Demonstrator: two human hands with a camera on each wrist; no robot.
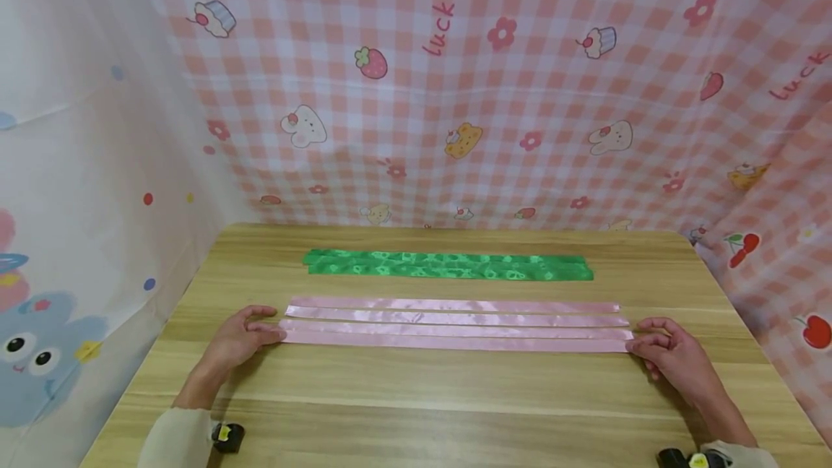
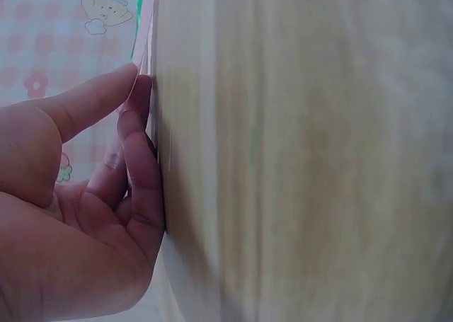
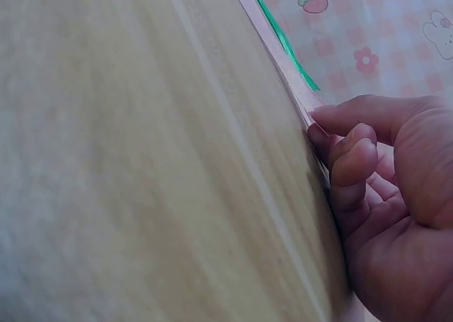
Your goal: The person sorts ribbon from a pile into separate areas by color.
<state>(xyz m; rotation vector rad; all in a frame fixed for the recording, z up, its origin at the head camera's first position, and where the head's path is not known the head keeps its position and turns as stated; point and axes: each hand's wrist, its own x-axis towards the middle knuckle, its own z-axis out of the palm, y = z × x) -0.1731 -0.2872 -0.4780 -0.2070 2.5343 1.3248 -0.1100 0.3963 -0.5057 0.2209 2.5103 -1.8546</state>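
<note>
Several pink satin ribbon strips [image 1: 416, 318] lie side by side across the wooden table, with narrow gaps of wood between some of them. My left hand [image 1: 237, 341] pinches the left end of the nearest pink ribbon [image 1: 455, 344] between thumb and forefinger. At its right end, my right hand [image 1: 676, 360] pinches the same strip. The ribbon stretches straight between both hands, close over the table. In the left wrist view the thumb [image 2: 95, 99] presses the ribbon's edge against the fingers. The right wrist view shows the thumb [image 3: 371, 115] over the other end.
Green shiny ribbon strips [image 1: 448, 266] lie together farther back on the table [image 1: 416, 396]. A pink checked cloth [image 1: 416, 92] hangs behind the table's back edge, and a white patterned cloth [image 1: 78, 165] hangs on the left. Each wrist wears a small black camera [image 1: 229, 438].
</note>
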